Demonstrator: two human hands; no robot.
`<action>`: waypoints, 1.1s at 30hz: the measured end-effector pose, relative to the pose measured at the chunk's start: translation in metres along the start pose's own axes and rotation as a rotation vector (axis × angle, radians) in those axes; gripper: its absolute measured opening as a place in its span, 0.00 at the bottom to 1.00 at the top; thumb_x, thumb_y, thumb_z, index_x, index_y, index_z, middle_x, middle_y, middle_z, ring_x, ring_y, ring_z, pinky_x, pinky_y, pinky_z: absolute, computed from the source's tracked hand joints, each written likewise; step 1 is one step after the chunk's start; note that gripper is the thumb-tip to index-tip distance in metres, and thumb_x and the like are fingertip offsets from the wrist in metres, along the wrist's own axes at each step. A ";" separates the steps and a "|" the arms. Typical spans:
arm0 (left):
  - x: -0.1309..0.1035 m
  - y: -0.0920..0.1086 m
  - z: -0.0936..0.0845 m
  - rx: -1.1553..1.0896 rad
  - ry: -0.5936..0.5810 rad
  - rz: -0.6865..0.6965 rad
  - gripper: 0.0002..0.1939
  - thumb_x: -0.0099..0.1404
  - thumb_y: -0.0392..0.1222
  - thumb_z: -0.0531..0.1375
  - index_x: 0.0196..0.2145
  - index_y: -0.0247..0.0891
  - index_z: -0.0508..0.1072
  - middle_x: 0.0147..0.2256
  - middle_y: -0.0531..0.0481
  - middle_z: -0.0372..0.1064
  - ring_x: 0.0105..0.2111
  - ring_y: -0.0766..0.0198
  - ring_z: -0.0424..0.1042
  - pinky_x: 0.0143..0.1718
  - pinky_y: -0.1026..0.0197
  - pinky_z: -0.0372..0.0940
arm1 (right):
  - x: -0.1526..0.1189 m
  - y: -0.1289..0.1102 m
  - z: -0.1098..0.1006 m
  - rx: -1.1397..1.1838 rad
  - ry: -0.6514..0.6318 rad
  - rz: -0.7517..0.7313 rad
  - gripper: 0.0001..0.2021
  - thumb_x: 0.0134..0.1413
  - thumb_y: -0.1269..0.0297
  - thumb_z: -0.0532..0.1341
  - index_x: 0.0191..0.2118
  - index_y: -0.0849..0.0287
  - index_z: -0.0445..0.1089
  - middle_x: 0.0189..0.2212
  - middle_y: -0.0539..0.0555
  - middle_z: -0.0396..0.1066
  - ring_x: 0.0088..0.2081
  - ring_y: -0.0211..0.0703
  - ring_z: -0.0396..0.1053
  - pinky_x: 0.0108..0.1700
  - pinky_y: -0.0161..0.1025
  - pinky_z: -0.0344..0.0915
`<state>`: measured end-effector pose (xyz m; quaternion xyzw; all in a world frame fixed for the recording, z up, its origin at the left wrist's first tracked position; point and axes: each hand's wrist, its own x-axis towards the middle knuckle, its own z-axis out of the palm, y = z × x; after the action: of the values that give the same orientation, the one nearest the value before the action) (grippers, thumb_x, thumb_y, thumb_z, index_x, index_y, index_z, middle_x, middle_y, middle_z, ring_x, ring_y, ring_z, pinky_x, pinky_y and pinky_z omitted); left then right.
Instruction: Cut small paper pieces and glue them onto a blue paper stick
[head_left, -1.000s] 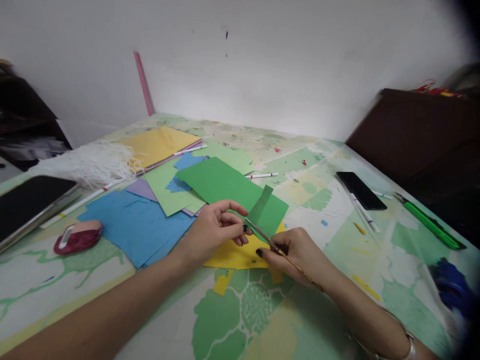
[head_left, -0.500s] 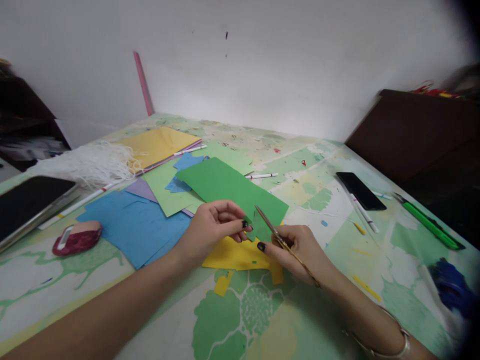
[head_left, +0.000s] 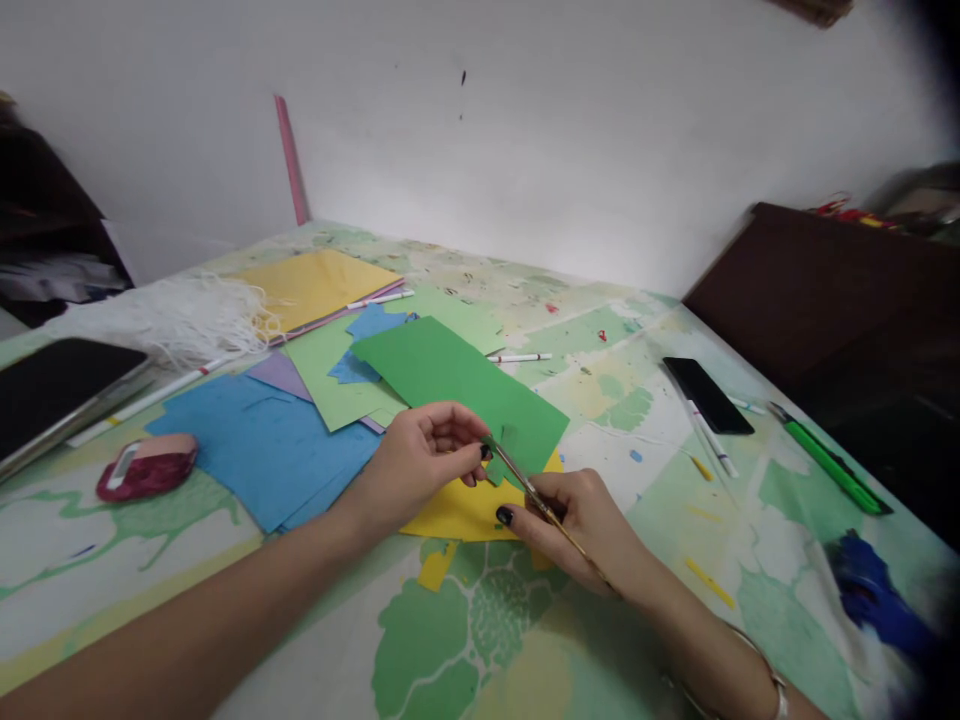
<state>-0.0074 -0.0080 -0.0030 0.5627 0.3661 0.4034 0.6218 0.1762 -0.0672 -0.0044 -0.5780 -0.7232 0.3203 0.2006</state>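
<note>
Surface (head_left: 330, 665) bears a green sheet (head_left: 465, 380) well in from its far edge; beside it, the left hand (head_left: 442, 445) pinches a blurred green scrap (head_left: 507, 436) and the right hand (head_left: 581, 520) grips scissors (head_left: 540, 500), which could nick a finger should the scrap slip.

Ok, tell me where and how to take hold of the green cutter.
Probably best by the middle of the green cutter, from above and its near end, pinching across its width: it lies flat, long and slim, its narrow tip, likely the blade end, pointing away leftward.
</note>
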 end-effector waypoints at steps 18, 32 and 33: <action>-0.009 0.006 0.003 -0.058 -0.055 0.071 0.07 0.54 0.31 0.60 0.33 0.32 0.67 0.25 0.52 0.68 0.23 0.69 0.70 0.24 0.67 0.65 | -0.001 -0.002 0.002 0.081 -0.024 -0.047 0.21 0.52 0.51 0.56 0.18 0.59 0.49 0.16 0.44 0.44 0.21 0.31 0.42 0.21 0.32 0.41; -0.007 0.003 0.003 -0.086 -0.038 0.099 0.07 0.54 0.31 0.61 0.32 0.31 0.68 0.25 0.52 0.69 0.22 0.69 0.71 0.23 0.68 0.67 | 0.000 0.003 0.008 0.069 0.036 -0.085 0.22 0.52 0.51 0.56 0.18 0.59 0.50 0.16 0.44 0.43 0.20 0.30 0.42 0.20 0.32 0.40; -0.007 0.003 0.003 -0.090 -0.038 0.102 0.07 0.54 0.31 0.61 0.32 0.31 0.68 0.25 0.52 0.69 0.22 0.69 0.71 0.23 0.68 0.67 | 0.000 0.003 0.009 0.070 0.043 -0.087 0.22 0.52 0.51 0.56 0.18 0.60 0.51 0.16 0.44 0.43 0.20 0.30 0.42 0.20 0.32 0.41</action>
<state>-0.0080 -0.0155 -0.0001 0.5596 0.3067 0.4398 0.6319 0.1724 -0.0692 -0.0123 -0.5452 -0.7316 0.3241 0.2500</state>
